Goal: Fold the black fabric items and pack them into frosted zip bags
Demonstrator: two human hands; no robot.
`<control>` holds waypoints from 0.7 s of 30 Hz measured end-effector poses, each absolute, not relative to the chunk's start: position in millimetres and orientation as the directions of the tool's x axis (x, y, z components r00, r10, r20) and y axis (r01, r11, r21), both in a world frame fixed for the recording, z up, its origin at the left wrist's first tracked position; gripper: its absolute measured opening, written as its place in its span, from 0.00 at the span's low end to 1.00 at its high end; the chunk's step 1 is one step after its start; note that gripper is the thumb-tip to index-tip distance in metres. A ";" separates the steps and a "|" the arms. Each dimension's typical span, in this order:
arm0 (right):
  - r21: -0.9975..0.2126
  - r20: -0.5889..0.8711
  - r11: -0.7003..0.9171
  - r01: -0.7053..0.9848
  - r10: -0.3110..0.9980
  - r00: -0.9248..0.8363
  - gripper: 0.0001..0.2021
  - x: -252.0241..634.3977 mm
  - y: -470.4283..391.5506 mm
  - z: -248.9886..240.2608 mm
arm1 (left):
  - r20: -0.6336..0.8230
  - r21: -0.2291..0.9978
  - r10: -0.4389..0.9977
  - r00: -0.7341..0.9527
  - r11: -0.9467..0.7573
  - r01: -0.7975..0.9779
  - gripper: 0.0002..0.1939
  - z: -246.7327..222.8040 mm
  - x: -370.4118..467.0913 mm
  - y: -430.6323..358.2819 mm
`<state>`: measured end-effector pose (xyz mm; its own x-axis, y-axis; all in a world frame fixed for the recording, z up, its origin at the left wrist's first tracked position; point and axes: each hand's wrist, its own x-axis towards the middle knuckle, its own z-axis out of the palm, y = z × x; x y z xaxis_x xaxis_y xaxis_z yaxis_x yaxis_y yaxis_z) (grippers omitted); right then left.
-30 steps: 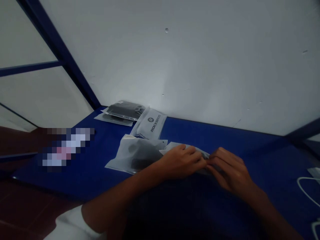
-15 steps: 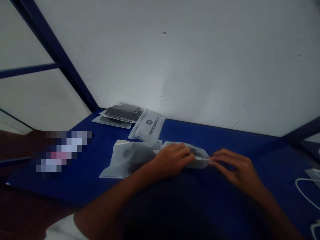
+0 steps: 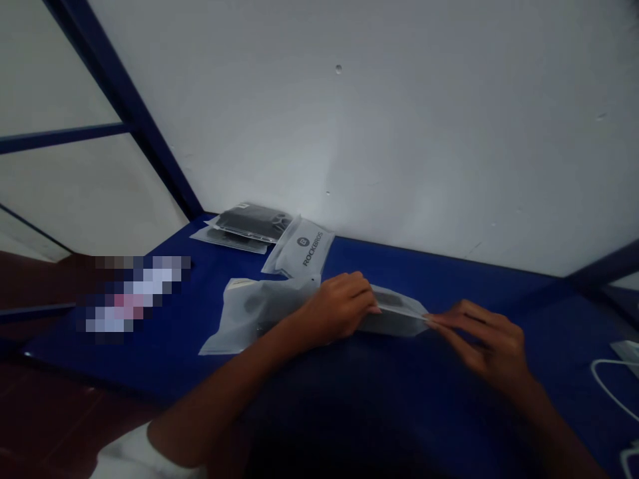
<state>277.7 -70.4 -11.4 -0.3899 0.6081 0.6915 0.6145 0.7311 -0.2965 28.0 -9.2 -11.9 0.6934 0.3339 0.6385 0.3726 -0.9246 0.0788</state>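
Left hand (image 3: 339, 309) presses flat and right hand (image 3: 484, 336) pinches the end of a frosted pouch (image 3: 397, 318); behind, packet (image 3: 302, 247) reads "ROCKBROS".

A white frosted pouch printed with ROCKBROS (image 3: 301, 249) lies on the blue tabletop (image 3: 449, 279) near the pale grey wall (image 3: 399, 133), just beside two stacked clear packets of dark goods (image 3: 244, 225). A white cable (image 3: 612, 386) curls at the right edge.
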 end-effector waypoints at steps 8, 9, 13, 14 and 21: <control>-0.309 0.665 0.592 0.744 0.694 -0.276 0.06 309.6 -57.2 -3.1 | 0.594 0.173 0.407 0.694 -0.907 0.384 0.08 -5.5 2.6 9.2; -0.280 0.678 0.579 0.766 0.684 -0.270 0.06 310.9 -55.9 -2.6 | 0.595 0.175 0.414 0.689 -0.903 0.392 0.08 -5.7 2.8 9.4; -0.034 0.767 0.554 0.832 0.548 -0.334 0.15 296.3 -58.6 0.5 | 0.602 0.110 0.408 0.686 -0.894 0.435 0.10 -9.5 13.1 1.5; 0.014 0.768 0.553 0.833 0.528 -0.364 0.18 288.5 -61.1 1.2 | 0.605 0.080 0.403 0.687 -0.889 0.450 0.10 -11.2 17.0 -1.9; 0.035 0.690 0.646 0.762 0.536 -0.486 0.13 245.3 -70.3 -2.8 | 0.622 -0.005 0.342 0.704 -0.898 0.440 0.11 -21.7 33.2 -18.4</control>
